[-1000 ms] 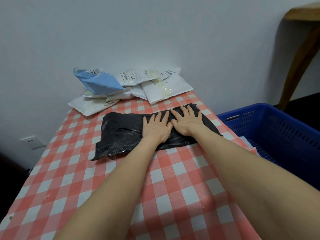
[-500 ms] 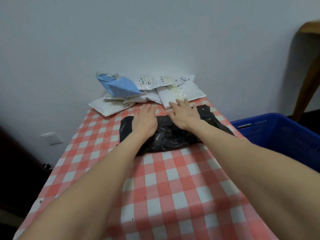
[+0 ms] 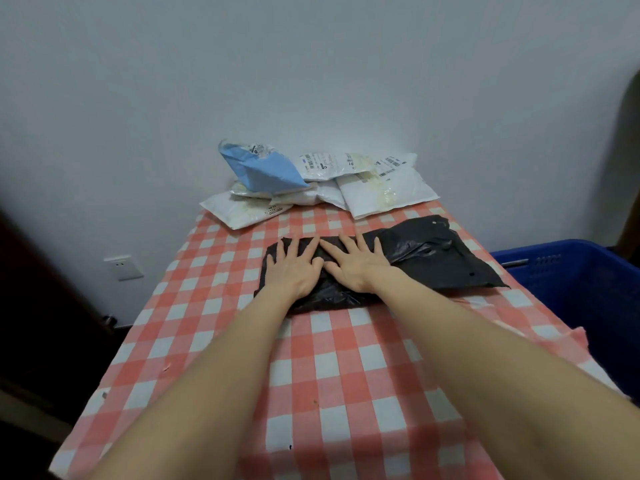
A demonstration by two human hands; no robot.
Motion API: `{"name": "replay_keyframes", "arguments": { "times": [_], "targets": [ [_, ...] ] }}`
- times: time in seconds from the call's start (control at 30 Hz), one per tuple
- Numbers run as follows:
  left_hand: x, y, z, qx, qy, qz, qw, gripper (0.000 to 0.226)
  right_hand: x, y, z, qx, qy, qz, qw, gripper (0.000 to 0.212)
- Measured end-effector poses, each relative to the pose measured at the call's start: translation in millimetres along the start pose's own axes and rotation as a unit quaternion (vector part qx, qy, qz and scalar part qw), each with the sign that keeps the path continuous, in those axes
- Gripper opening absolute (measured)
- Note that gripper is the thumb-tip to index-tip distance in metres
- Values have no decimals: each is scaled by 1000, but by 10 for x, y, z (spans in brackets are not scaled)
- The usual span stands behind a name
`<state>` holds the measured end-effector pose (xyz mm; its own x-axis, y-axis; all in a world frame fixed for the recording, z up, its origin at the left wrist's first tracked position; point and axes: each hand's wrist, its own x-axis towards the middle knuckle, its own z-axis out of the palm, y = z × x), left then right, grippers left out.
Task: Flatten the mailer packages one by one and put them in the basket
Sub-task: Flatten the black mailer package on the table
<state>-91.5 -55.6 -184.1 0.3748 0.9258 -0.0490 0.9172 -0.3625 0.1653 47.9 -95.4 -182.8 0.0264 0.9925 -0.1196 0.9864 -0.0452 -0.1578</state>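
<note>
We face a pale wall (image 3: pixel 311 81). Against it stands the desk (image 3: pixel 346 375), covered by a red-and-white checked cloth (image 3: pixel 214 327). At the desk's right side, lower down, we see a blue basket (image 3: pixel 571 282) with perforated walls; its inside is not visible. A black mailer (image 3: pixel 450 258) lies flat across the far half of the desk. Behind it, at the wall, white mailers (image 3: pixel 391 195) with barcode labels form a pile, and a crumpled blue mailer (image 3: pixel 266 171) sits on the pile's left part. Our left hand (image 3: pixel 294 268) and right hand (image 3: pixel 356 265) lie side by side, palms down, fingers straight and spread, pressing the black mailer's left part; neither hand grasps anything. A white socket (image 3: pixel 123 267) is on the wall left of the desk.
</note>
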Motion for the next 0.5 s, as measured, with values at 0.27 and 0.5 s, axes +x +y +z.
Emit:
{"name": "replay_keyframes", "arguments": {
  "times": [0.27, 0.5],
  "targets": [
    [14, -20, 134, 22, -3, -15, 1000, 54, 14, 20, 100, -14, 14, 0, 1000, 55],
    [15, -6, 152, 25, 6, -31, 999, 62, 16, 21, 133, -14, 20, 1, 1000, 56]
  ]
}}
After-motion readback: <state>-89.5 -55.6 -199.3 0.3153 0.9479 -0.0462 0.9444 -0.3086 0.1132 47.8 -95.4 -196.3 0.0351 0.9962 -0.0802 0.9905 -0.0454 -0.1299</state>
